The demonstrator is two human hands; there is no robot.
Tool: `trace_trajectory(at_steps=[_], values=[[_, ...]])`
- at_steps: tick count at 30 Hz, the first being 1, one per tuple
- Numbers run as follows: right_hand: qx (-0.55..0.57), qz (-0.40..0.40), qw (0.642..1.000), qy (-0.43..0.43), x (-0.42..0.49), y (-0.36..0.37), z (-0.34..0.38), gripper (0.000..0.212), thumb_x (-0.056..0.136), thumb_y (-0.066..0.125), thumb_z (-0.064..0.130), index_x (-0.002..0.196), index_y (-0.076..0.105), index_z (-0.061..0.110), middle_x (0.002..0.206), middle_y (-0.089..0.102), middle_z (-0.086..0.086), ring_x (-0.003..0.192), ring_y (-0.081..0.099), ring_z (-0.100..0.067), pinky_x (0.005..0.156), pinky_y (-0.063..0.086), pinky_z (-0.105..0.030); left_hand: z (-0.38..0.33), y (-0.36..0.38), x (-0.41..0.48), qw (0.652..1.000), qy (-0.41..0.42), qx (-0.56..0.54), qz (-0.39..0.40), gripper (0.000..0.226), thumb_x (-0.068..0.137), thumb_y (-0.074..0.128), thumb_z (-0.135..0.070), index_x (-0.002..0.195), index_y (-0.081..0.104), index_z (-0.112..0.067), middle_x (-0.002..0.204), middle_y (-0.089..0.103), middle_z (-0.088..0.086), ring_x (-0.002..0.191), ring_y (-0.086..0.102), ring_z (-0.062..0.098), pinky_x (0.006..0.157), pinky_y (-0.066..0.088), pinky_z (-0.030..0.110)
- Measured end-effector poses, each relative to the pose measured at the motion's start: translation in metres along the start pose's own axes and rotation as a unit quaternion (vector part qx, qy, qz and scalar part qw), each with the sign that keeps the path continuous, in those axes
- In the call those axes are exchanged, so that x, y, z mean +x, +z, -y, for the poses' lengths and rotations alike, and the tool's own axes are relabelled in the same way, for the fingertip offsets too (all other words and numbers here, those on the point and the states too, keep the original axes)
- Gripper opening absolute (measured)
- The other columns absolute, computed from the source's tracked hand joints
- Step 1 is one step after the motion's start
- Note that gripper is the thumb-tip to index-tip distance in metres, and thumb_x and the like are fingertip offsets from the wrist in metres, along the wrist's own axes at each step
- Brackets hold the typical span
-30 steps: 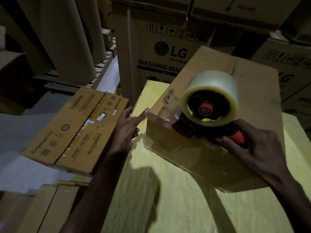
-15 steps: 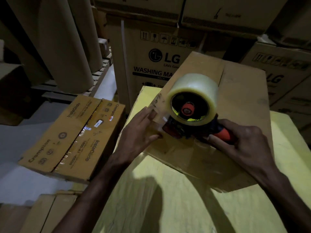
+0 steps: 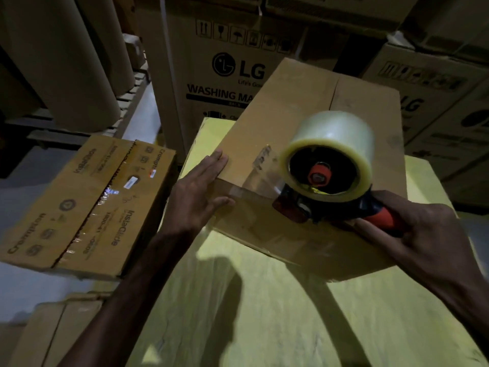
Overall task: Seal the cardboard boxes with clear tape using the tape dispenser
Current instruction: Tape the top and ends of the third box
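A plain cardboard box (image 3: pixel 312 102) lies on a yellow surface (image 3: pixel 264 313), its flap seam running away from me. My right hand (image 3: pixel 423 234) grips the red handle of the tape dispenser (image 3: pixel 317 207), which carries a big roll of clear tape (image 3: pixel 336 133) and sits at the box's near top edge. A strip of clear tape runs from the dispenser over the box's near left corner. My left hand (image 3: pixel 201 189) lies flat with straight fingers against that corner, the thumb on the near side face.
A taped Crompton box (image 3: pixel 87 205) sits to the left, lower than the yellow surface. Large LG washing machine cartons (image 3: pixel 225 70) stand behind. Big brown paper rolls (image 3: pixel 79 62) lean on a pallet at the far left. More flat cardboard (image 3: pixel 53 332) lies at the lower left.
My left hand moved from beside the box onto its near left corner and flattened there. The dispenser shifted right along the box's near edge, drawing out a strip of tape.
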State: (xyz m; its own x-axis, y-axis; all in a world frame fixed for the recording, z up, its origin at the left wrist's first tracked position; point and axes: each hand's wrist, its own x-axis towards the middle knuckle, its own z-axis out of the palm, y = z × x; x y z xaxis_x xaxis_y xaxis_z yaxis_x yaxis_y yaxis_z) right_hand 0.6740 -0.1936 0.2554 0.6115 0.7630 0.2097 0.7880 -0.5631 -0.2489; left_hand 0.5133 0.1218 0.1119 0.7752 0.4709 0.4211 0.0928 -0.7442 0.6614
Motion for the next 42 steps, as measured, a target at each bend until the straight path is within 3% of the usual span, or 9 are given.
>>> trace_trajectory(at_steps=[3,6,11,16,23,30,34,38,42], values=[[-0.016,0.017,1.0,0.0,-0.015,-0.012,-0.013,0.054,0.087,0.049,0.071,0.129,0.062,0.041,0.095,0.076,0.001,0.073,0.07,-0.021,0.061,0.059,-0.045,-0.01,0.001,0.0,1.0,-0.01,0.002,-0.013,0.087,0.077,0.089,-0.024,0.154,0.049,-0.017,0.162,0.041,-0.006,0.147,0.04,0.008,0.118,0.024,0.008],[-0.027,0.016,1.0,-0.002,-0.029,-0.025,-0.027,0.059,0.087,0.047,0.072,0.132,0.062,0.038,0.095,0.077,-0.001,0.072,0.07,-0.022,0.06,0.06,-0.047,-0.014,0.003,-0.001,0.999,-0.023,0.016,-0.02,0.091,0.073,0.092,-0.025,0.154,0.049,-0.021,0.161,0.041,-0.01,0.147,0.04,0.006,0.117,0.042,0.03],[-0.026,-0.017,0.999,-0.016,-0.04,-0.032,-0.041,0.046,0.089,0.054,0.072,0.125,0.062,0.044,0.085,0.076,0.006,0.07,0.07,-0.024,0.055,0.054,-0.04,-0.028,0.007,-0.006,0.969,-0.001,0.245,-0.018,0.093,0.076,0.086,-0.047,0.156,0.044,-0.025,0.162,0.041,-0.003,0.151,0.034,0.033,0.115,0.035,0.054],[-0.051,-0.034,0.996,-0.059,-0.041,-0.029,-0.043,0.047,0.086,0.053,0.067,0.123,0.066,0.041,0.081,0.075,0.005,0.065,0.068,-0.024,0.049,0.034,-0.022,-0.095,0.056,-0.024,0.97,0.103,0.221,0.014,0.079,0.067,0.093,-0.046,0.133,0.066,-0.011,0.141,0.063,0.011,0.138,0.049,0.034,0.112,0.042,0.052],[-0.07,-0.011,0.994,-0.083,-0.037,-0.032,-0.053,0.05,0.091,0.049,0.071,0.13,0.059,0.041,0.09,0.071,0.007,0.074,0.063,-0.017,0.057,0.033,-0.027,-0.127,0.1,-0.035,0.974,0.005,0.225,-0.027,0.04,0.068,0.094,-0.031,0.093,0.076,-0.005,0.095,0.073,0.014,0.103,0.065,0.035,0.074,0.057,0.04],[-0.051,-0.004,0.994,-0.098,-0.056,-0.039,-0.083,0.05,0.092,0.044,0.069,0.13,0.057,0.04,0.088,0.07,0.007,0.071,0.065,-0.018,0.057,0.037,-0.028,-0.142,0.096,-0.039,0.975,0.011,0.212,-0.061,0.06,0.067,0.096,-0.017,0.122,0.073,-0.01,0.134,0.067,0.015,0.129,0.056,0.032,0.096,0.056,0.051],[-0.076,-0.01,0.993,-0.086,-0.08,-0.056,-0.112,0.041,0.088,0.057,0.063,0.119,0.065,0.037,0.069,0.064,0.008,0.053,0.059,-0.02,0.052,0.02,-0.019,-0.141,0.096,-0.039,0.981,0.034,0.183,-0.052,0.065,0.079,0.088,-0.031,0.138,0.065,-0.015,0.15,0.055,0.0,0.144,0.044,0.021,0.119,0.036,0.05],[-0.08,0.0,0.995,-0.057,-0.104,-0.072,-0.124,0.033,0.085,0.063,0.059,0.11,0.066,0.037,0.063,0.039,0.017,0.045,0.05,-0.02,0.052,0.021,-0.019,-0.144,0.1,-0.041,0.982,0.032,0.186,-0.032,0.072,0.087,0.079,-0.043,0.151,0.053,-0.023,0.158,0.046,-0.006,0.151,0.035,0.018,0.124,0.029,0.05],[-0.116,0.004,0.992,-0.044,-0.107,-0.071,-0.119,0.033,0.084,0.066,0.058,0.108,0.068,0.035,0.061,0.053,0.009,0.047,0.058,-0.027,0.053,0.018,-0.02,-0.161,0.114,-0.047,0.967,0.053,0.248,-0.012,0.08,0.084,0.084,-0.043,0.15,0.052,-0.013,0.159,0.047,0.005,0.151,0.036,0.03,0.12,0.035,0.054]])
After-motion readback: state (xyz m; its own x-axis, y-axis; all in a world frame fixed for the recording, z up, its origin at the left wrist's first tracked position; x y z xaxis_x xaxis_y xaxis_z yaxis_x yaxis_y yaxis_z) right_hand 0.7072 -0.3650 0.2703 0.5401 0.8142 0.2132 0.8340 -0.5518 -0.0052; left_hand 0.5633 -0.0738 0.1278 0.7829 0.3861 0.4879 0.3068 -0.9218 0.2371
